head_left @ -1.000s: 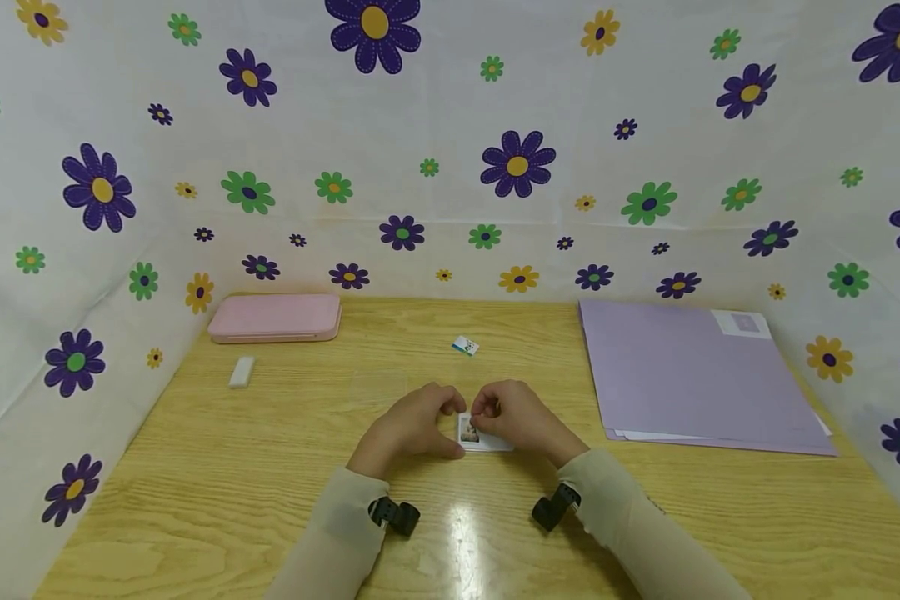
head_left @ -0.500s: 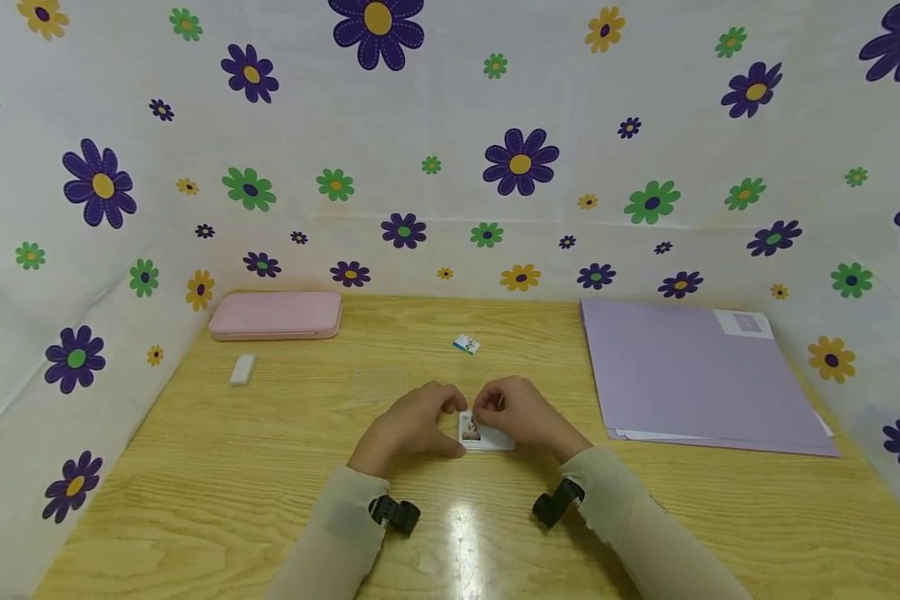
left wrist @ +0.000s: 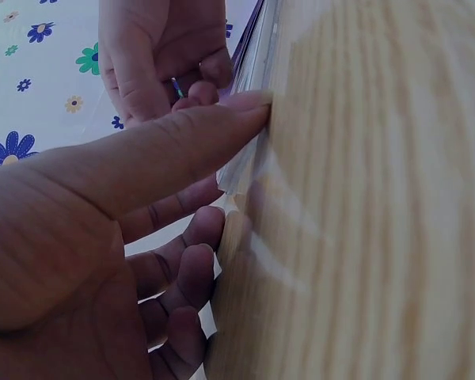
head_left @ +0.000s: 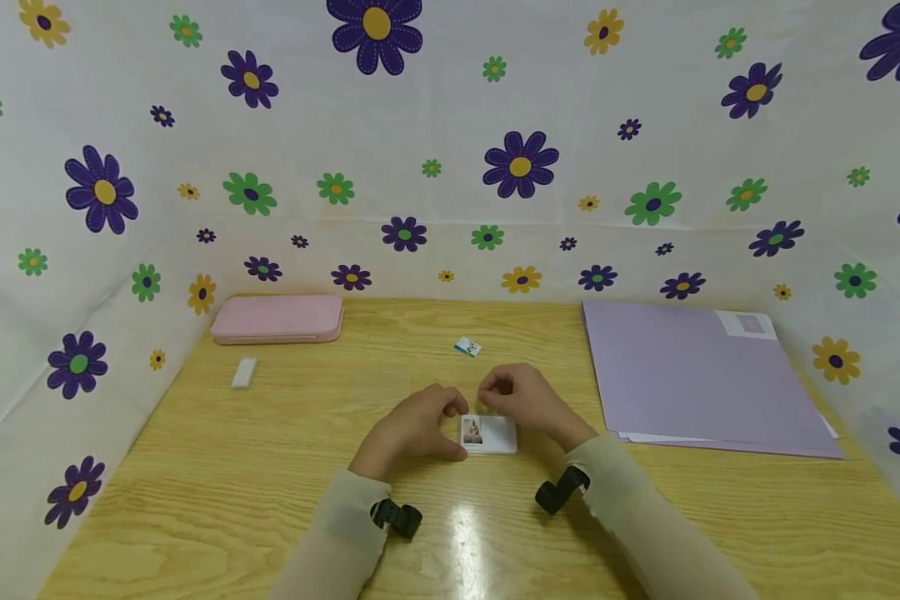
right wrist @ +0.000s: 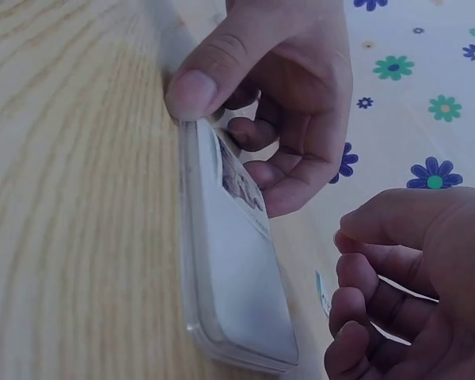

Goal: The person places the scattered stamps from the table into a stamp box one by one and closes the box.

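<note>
Wood grain runs along the worktop (head_left: 217, 508), which spreads out in front of us. Nearest to us come our two pale sleeves (head_left: 326, 533), each with a black wrist camera (head_left: 396, 518) at its cuff. Between our hands, a flat white case (head_left: 499, 435) lies on the worktop, with a small picture (head_left: 472, 431) on its left part and a clear layer along its edge.

Our left hand (head_left: 412, 423) holds the case by its left end, the thumb against the near corner and the curled fingers about the far one. Our right hand (head_left: 528, 400) is narrow, thumb and forefinger drawn together at the tips and the other fingers curled in. It sits just beyond the far edge of the white case, near it but apart, as we see from the right wrist, so the case's right half lies uncovered on our side of that hand.

Past the hands we find a small printed card (head_left: 468, 347); a white block (head_left: 244, 372) lies well to the left. To the right spreads a purple folder (head_left: 682, 383) with a white label (head_left: 727, 323). Farther back on the left is a pink box (head_left: 277, 318), and behind everything hangs a flowered cloth (head_left: 450, 108).
</note>
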Motion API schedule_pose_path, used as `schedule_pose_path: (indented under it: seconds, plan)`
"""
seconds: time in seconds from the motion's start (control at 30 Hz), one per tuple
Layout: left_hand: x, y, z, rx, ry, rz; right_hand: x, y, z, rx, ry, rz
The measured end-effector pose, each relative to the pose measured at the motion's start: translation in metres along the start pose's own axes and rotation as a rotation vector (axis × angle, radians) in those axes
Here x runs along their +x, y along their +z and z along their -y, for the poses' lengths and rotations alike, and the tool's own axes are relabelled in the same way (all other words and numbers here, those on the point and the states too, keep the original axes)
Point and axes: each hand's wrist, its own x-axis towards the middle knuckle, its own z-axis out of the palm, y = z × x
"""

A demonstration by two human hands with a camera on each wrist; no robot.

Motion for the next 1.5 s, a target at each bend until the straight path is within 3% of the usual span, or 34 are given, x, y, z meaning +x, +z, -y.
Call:
schedule_pose_path:
  seconds: [0.63, 1.07, 1.5]
  plan:
    - [0.001, -0.001, 0.002, 0.013, 0.023, 0.003, 0.031, -0.006, -0.003, -0.033, 0.058, -0.098]
    - [0.001, 0.0, 0.005, 0.011, 0.019, -0.003, 0.059, -0.005, -0.011, -0.016, 0.139, -0.155]
    - [0.001, -0.002, 0.001, 0.005, 0.017, 0.002, 0.077, -0.008, -0.017, -0.049, 0.179, -0.174]
